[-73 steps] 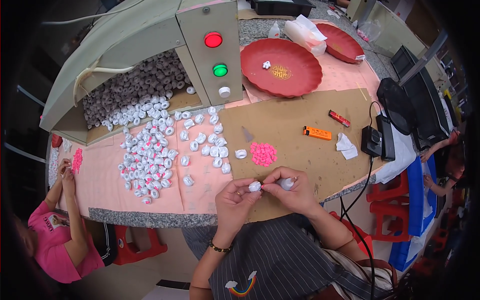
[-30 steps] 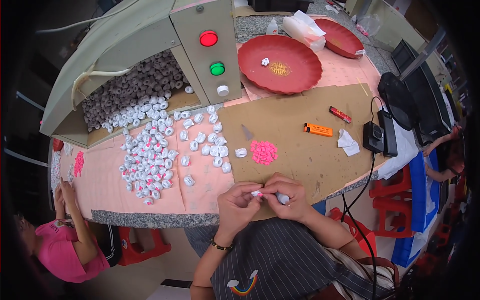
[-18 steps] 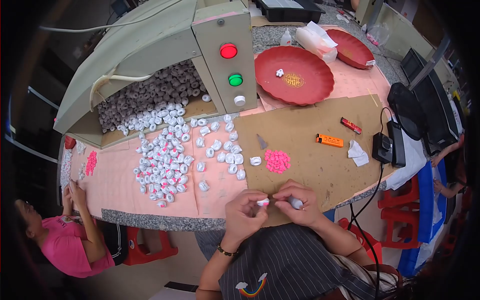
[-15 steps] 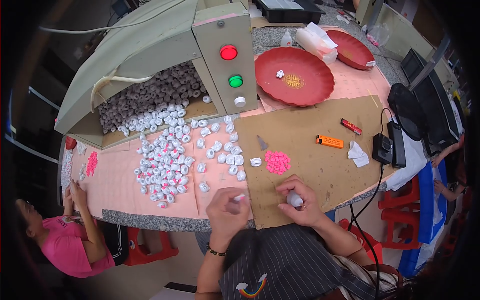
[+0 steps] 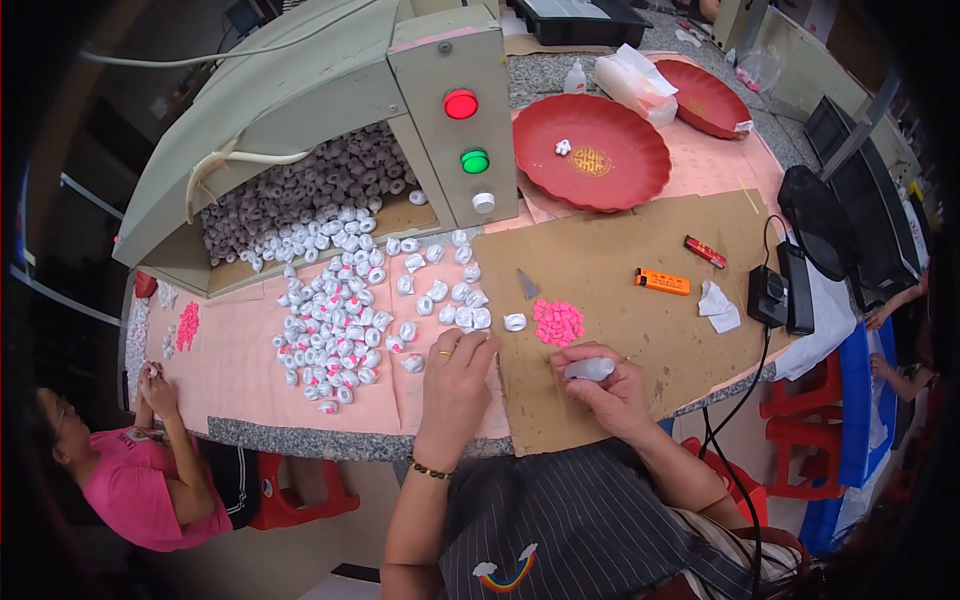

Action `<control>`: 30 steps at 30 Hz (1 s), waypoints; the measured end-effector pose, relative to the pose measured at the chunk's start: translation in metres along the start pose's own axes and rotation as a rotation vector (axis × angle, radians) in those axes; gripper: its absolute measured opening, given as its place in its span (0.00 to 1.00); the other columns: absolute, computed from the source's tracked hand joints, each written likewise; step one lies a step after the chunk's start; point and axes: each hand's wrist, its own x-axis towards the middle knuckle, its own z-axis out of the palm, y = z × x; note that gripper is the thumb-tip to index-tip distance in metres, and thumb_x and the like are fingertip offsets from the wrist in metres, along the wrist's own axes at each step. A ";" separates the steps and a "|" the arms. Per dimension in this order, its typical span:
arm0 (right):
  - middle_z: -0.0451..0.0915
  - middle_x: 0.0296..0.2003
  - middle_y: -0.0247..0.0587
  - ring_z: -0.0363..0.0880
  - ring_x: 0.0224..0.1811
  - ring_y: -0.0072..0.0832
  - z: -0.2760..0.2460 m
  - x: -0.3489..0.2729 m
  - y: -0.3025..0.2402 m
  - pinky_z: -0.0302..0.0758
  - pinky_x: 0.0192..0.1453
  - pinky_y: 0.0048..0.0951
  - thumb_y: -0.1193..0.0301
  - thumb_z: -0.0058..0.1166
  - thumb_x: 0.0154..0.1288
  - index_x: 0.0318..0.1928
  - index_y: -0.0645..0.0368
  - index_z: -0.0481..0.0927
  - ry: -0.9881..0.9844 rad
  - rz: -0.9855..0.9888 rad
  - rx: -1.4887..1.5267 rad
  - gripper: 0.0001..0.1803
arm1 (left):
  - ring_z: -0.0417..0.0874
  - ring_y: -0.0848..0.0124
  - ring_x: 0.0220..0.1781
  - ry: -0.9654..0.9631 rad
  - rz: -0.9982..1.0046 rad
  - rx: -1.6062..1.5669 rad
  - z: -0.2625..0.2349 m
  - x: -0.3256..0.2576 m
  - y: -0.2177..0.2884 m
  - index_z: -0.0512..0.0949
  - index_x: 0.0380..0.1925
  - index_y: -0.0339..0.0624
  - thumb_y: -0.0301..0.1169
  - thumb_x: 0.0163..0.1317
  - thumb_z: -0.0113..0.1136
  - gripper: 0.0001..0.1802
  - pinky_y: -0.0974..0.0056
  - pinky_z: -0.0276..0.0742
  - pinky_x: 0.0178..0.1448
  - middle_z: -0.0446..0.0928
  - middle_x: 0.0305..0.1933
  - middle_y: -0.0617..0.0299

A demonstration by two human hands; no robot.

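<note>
Over white pieces point(image 5: 340, 320), left hand point(image 5: 455, 385) outstretched

Left forearm: bare, rises from the lower edge and runs up and slightly right toward the table.
Left wrist: straight, with a dark beaded bracelet around it.
Left hand point(image 5: 458, 372): palm down, back toward the camera, fingers stretched forward and a little spread; a ring sits on one finger.
Right forearm: comes in from the lower right, bent at the elbow, angled up and left.
Right hand point(image 5: 603, 385): curled, thumb and fingers closed around a small white piece.
Spacing: the two hands are apart, left reaching further forward than right.
</note>
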 end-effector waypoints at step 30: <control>0.75 0.20 0.40 0.71 0.22 0.32 -0.010 -0.019 -0.042 0.64 0.33 0.30 0.75 0.71 0.39 0.35 0.63 0.80 0.094 -0.625 -0.781 0.18 | 0.82 0.75 0.40 0.067 -0.685 -1.402 0.032 -0.027 0.047 0.75 0.46 0.29 0.14 0.55 0.61 0.17 0.73 0.79 0.46 0.81 0.39 0.56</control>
